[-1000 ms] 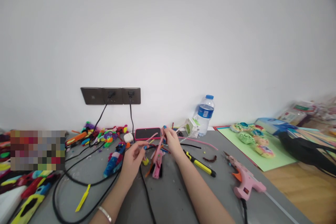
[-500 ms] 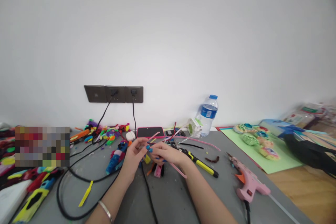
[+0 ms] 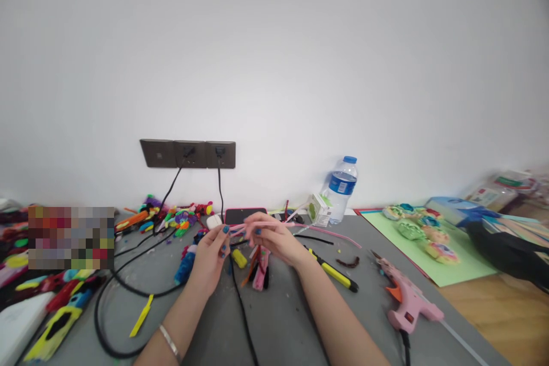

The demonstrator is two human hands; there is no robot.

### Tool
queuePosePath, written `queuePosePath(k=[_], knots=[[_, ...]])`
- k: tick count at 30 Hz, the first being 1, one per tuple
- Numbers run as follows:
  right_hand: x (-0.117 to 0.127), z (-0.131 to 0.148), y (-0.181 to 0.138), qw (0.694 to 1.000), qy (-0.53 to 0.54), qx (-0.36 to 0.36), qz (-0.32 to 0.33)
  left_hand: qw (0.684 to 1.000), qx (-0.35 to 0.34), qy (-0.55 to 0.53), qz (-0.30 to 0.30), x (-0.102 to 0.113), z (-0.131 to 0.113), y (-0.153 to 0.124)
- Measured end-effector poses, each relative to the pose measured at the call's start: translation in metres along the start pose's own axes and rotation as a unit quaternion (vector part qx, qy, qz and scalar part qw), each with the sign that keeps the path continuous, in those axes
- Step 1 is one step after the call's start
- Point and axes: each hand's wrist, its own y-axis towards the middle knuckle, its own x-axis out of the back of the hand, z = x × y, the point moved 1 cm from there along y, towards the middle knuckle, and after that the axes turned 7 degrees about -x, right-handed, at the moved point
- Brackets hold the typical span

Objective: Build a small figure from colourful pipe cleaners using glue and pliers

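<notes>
My left hand [image 3: 211, 257] is closed, pinching the ends of pink pipe cleaners [image 3: 263, 224] between thumb and fingertips. Facing it, my right hand [image 3: 277, 240] has its fingers loosely curled around the same strands, which pass over it to the right. On the grey table just below my hands lie a pink and black fuzzy piece [image 3: 259, 274] and a short yellow fuzzy piece [image 3: 239, 258]. Beside my left wrist is a blue fuzzy figure [image 3: 185, 266], partly covered by the hand.
A pink glue gun [image 3: 409, 303] and a yellow-black tool [image 3: 337, 275] lie to the right. Behind are a phone [image 3: 240, 215], a small box [image 3: 319, 209] and a water bottle [image 3: 342, 189]. Black cables [image 3: 103, 320] loop at left, near colourful fuzzy pieces [image 3: 180, 220].
My hands have moved apart; my left hand shifted left and my right hand rose and turned. The pink pipe cleaners now stretch between them, and the pink and black piece shows more.
</notes>
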Motion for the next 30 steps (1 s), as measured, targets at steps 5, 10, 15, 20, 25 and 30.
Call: queuePosePath(k=[5,10,15,20,25,30], knots=[[0.004,-0.007,0.005,0.998,-0.021,0.044,-0.036,0.997,-0.012,0.082,-0.002,0.000,0.001,-0.001],[0.012,-0.009,0.008,0.991,-0.079,0.054,-0.093,0.957,-0.068,0.245,0.141,-0.003,0.000,-0.006],[0.012,-0.010,0.008,0.992,-0.083,0.045,-0.089,0.940,-0.104,0.278,0.167,-0.002,0.002,-0.008],[0.012,-0.010,0.009,0.994,0.004,0.074,-0.079,0.988,-0.052,0.142,0.041,-0.001,0.002,-0.005],[0.010,-0.010,0.008,0.997,-0.017,0.053,-0.060,0.994,-0.027,0.106,0.001,-0.003,-0.002,-0.006],[0.007,-0.009,0.007,0.997,-0.034,0.053,-0.048,0.996,-0.024,0.091,-0.002,-0.005,-0.004,-0.008]])
